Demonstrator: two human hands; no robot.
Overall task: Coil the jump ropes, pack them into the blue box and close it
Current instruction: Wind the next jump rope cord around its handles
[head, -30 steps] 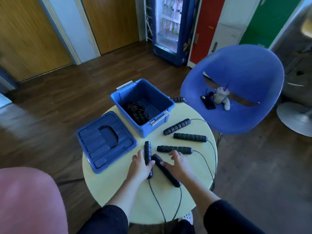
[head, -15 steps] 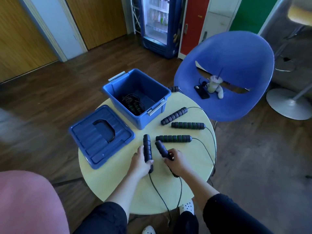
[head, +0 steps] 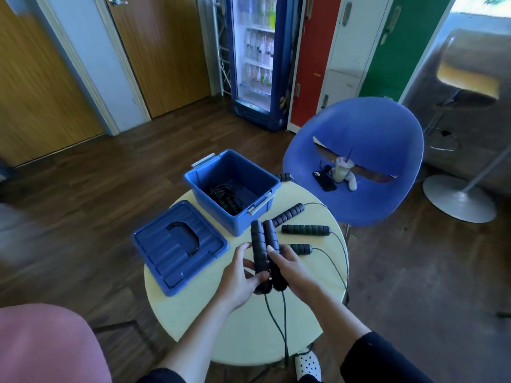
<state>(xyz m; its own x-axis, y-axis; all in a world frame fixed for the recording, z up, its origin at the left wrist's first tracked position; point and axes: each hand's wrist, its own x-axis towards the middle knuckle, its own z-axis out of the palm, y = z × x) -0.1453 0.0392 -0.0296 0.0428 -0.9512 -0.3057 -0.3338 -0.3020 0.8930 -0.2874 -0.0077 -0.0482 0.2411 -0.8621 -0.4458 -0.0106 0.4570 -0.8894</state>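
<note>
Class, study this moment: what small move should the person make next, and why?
Probably pass both handles into one hand, freeing the other to start looping the cord. The left hand and right hand hold the handles side by side, and the cord hangs uncoiled over the table edge.

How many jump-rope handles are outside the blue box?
6. The held pair, gripped by left hand and right hand; three on the table: diagonal handle, middle handle, half-hidden handle; far handle behind the blue box. More lie coiled inside.
</note>
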